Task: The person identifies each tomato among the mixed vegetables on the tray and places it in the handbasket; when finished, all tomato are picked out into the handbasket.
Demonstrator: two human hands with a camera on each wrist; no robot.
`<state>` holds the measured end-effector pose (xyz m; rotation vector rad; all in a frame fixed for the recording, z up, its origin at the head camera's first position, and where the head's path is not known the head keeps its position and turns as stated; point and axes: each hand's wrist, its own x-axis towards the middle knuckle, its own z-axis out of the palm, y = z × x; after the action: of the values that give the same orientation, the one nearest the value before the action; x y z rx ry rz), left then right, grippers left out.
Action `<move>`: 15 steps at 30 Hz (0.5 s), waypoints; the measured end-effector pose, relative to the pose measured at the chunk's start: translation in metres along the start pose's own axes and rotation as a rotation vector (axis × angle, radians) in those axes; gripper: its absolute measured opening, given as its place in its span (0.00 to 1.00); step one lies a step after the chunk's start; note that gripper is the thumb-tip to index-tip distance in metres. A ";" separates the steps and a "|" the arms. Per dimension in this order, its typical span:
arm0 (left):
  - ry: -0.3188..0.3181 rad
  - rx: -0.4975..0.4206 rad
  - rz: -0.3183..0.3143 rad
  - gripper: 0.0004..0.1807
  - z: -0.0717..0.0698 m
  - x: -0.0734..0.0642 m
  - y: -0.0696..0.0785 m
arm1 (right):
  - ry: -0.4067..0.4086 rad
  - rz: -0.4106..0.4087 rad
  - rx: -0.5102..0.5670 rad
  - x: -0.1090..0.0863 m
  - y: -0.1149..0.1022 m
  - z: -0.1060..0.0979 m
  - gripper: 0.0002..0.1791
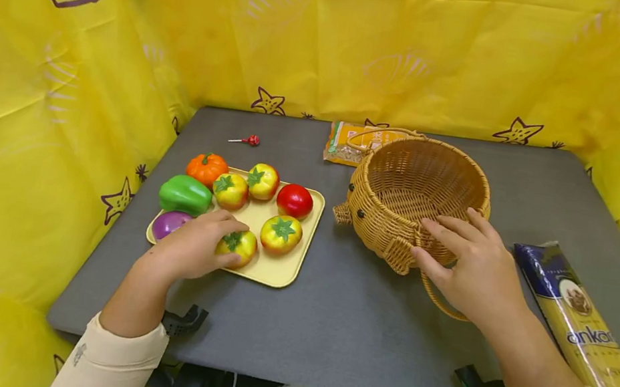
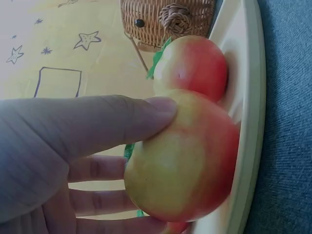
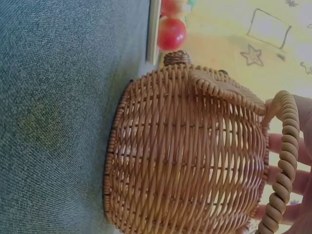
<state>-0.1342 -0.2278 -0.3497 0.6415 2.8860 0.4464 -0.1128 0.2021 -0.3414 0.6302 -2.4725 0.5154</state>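
Observation:
At the front of a cream tray (image 1: 273,274), my left hand (image 1: 195,243) holds a yellow-red toy tomato (image 1: 243,249) with a green leafy top. Thumb and fingers lie on opposite sides of this tomato (image 2: 183,161) in the left wrist view. Beside it on the tray is another yellow-red tomato (image 1: 281,235). My right hand (image 1: 471,266) is at the near rim of a wicker basket (image 1: 380,231) with an animal face, fingers loosely extended. In the right wrist view, fingers (image 3: 287,180) show past the basket's rim, partly behind its twisted handle (image 3: 287,146).
The tray also bears a pumpkin (image 1: 207,169), green pepper (image 1: 185,195), purple vegetable (image 1: 170,224), red fruit (image 1: 294,200) and more tomatoes (image 1: 230,191). A lollipop (image 1: 251,140) and orange packet (image 1: 344,148) lie behind. A long pasta packet (image 1: 587,325) lies at right.

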 end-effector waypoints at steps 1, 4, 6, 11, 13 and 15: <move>0.002 0.001 0.000 0.27 -0.001 0.000 0.000 | 0.003 -0.002 0.001 0.000 0.000 0.000 0.26; 0.017 0.001 0.003 0.27 -0.005 0.001 0.000 | 0.008 -0.006 0.002 0.000 0.000 0.000 0.26; 0.030 0.005 0.010 0.28 -0.008 0.002 0.000 | 0.008 -0.007 0.000 0.000 0.001 0.000 0.26; 0.066 0.022 0.031 0.30 -0.016 0.007 0.002 | 0.008 -0.009 -0.003 -0.001 0.002 0.001 0.26; 0.082 0.031 0.035 0.31 -0.020 0.009 0.003 | 0.011 -0.015 -0.003 -0.001 0.001 0.001 0.25; 0.097 0.039 0.036 0.31 -0.024 0.011 0.005 | 0.012 -0.022 -0.003 0.000 0.001 0.001 0.25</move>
<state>-0.1476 -0.2248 -0.3262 0.6978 2.9854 0.4390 -0.1136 0.2025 -0.3423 0.6508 -2.4517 0.5054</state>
